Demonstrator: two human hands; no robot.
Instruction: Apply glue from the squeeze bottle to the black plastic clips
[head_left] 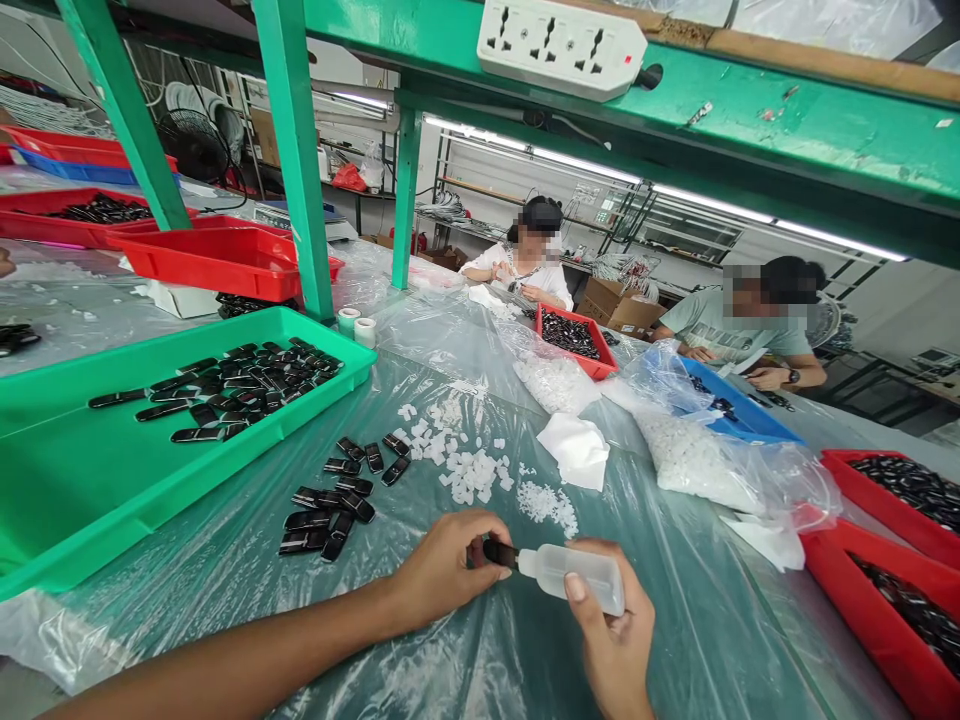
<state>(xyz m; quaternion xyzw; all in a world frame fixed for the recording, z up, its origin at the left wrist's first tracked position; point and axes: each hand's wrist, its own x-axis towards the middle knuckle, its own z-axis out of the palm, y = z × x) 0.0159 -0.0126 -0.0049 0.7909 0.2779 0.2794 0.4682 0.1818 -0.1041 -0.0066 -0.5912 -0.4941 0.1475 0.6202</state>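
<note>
At the table's near edge, the right hand [611,640] is gripping a squeeze bottle [574,575] whose dark tip the left hand [442,570] is pinching, while loose black parts [337,500] are lying unboxed beside the green tray [90,480].

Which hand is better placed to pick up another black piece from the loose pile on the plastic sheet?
Probably the left hand: the loose black pieces lie just beyond it on that side. It pinches only a small black piece, while the right hand grips the plastic bottle, farther away.
</note>
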